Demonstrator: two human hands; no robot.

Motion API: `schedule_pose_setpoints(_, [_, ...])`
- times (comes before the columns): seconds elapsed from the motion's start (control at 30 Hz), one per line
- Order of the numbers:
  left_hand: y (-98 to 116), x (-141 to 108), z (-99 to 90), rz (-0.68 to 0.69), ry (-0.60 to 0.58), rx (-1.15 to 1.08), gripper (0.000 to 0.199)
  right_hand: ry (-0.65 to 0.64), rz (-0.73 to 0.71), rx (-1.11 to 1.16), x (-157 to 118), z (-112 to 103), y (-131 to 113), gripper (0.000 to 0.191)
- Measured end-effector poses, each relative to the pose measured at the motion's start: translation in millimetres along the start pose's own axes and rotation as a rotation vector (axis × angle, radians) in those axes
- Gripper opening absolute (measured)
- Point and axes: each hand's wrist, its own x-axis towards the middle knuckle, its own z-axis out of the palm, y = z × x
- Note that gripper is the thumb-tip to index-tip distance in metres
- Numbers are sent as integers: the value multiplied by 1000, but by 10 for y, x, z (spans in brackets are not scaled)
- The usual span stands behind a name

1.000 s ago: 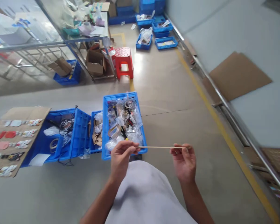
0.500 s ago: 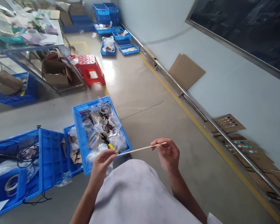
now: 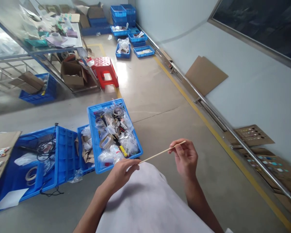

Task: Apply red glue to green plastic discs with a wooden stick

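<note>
The person is wearing a big, soft top [image 3: 147, 200] in a very pale grey. The cloth is hanging loose and smooth, with a few gentle folds running across it. It has no marks or pictures that I can see. The left arm [image 3: 93, 208] and the right arm [image 3: 200, 205] are showing bare skin. The left hand [image 3: 120, 174] and the right hand [image 3: 184, 158] are bare too, with long, thin fingers.

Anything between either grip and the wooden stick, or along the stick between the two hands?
Nothing visible. The left hand and right hand both hold the thin wooden stick directly, and the stretch of stick between them is free.
</note>
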Motion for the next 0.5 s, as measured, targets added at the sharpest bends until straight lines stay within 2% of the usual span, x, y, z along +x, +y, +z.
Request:
schedule_pose_setpoints(0.1, [13, -3, 55, 29, 44, 122, 31, -100, 82, -33, -110, -39, 96, 15])
schedule_pose_setpoints(0.2, [22, -10, 109, 35, 32, 187, 34, -315, 243, -100, -195, -140, 229, 19])
schedule_pose_setpoints(0.27, [-5, -34, 129, -15, -26, 258, 34, -460, 300, -280, -196, -220, 338, 23])
schedule_pose_setpoints(0.3, [-31, -54, 137, -47, -52, 300, 34, -523, 267, -423, -183, -247, 399, 25])
schedule_pose_setpoints(0.37, [-103, -100, 162, -108, -84, 360, 32, -639, 93, -728, -160, -244, 529, 22])
schedule_pose_setpoints(0.43, [-180, -143, 209, -139, -108, 372, 32, -784, -85, -933, -187, -142, 645, 17])
schedule_pose_setpoints(0.5, [-240, -169, 278, -155, -147, 377, 31, -999, -94, -1065, -283, 35, 726, 17])
